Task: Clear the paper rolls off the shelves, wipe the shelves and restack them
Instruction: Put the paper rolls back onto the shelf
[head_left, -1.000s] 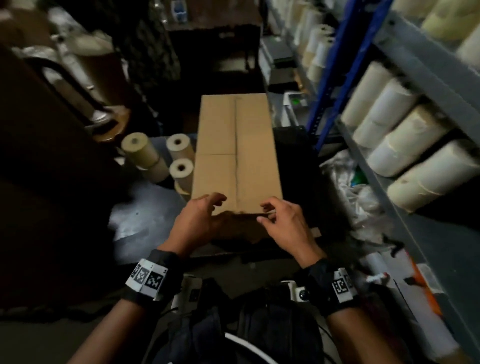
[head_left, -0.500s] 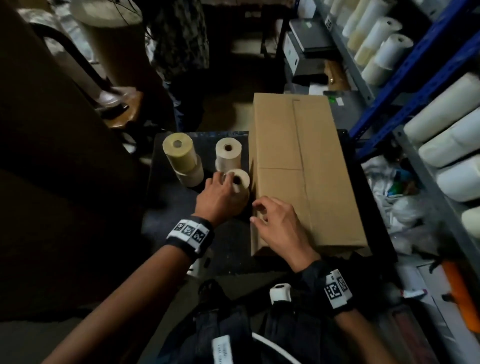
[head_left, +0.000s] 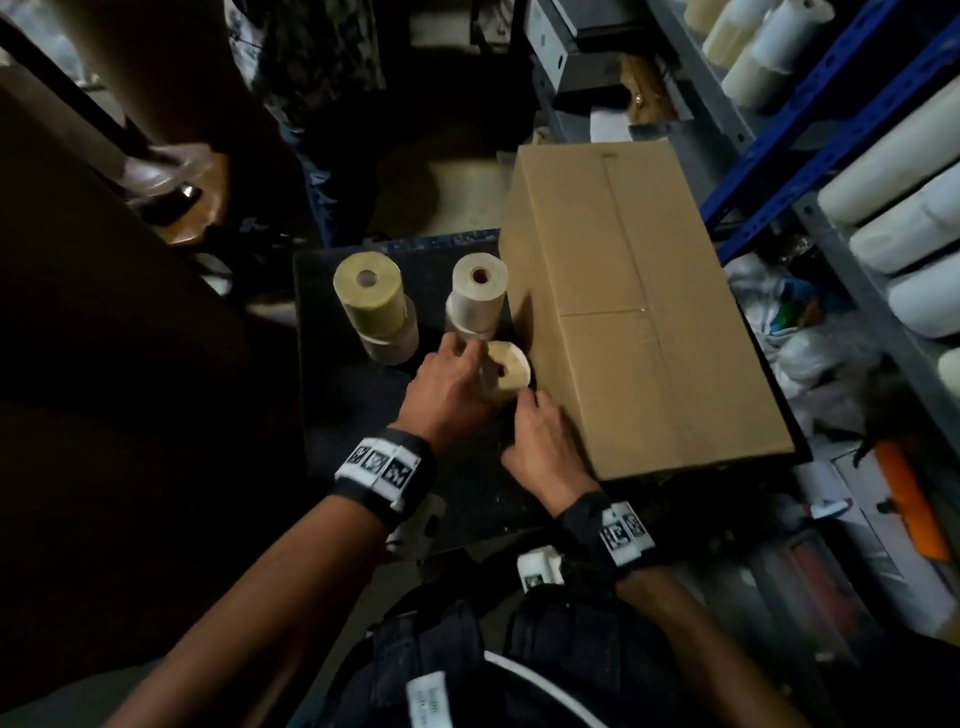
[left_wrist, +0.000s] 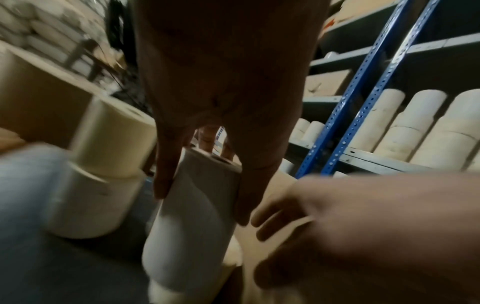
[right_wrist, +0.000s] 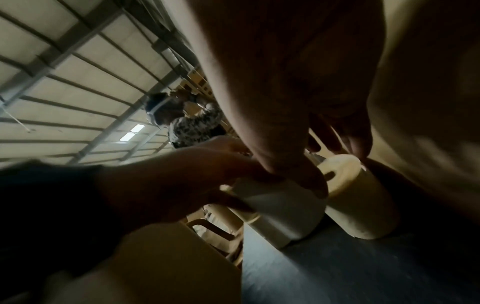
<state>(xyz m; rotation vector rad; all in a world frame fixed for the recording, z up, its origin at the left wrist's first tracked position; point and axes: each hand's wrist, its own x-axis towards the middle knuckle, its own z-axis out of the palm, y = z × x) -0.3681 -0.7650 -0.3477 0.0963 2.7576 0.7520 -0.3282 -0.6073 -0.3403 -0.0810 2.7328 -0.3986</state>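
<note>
Hands at work beside the cardboard box (head_left: 644, 306) on a dark table (head_left: 332, 312): my left hand (head_left: 447, 387) is wrapped around an upright paper roll (left_wrist: 192, 216) that stands close against the box's left side, thumb (left_wrist: 163, 164) down one flank of it and a finger (left_wrist: 255, 174) down the other, as the left wrist view shows. My right hand (head_left: 540, 441) sits just to the right of that roll, at the near left corner of the box, fingers loosely bent; the right wrist view shows its thumb touching the top of the gripped roll, while the other fingertips hang over a second, cream roll (right_wrist: 355, 195) standing against the box. Whether those fingers actually clasp anything I cannot tell, as the views are blurred. The two hands are close together, almost touching.

Left of the box, farther from me than my hands, stand two more stacks: a yellowish roll (head_left: 369, 296) on top of a paler one, and a tall off-white stack (head_left: 475, 296) right next to the box wall. Right of the box rises a blue and grey shelf (head_left: 831, 244) with pale rolls (head_left: 893, 161) lying on their sides in rows. Beyond the box, another person in a patterned shirt (right_wrist: 192, 127) stands in the aisle.
</note>
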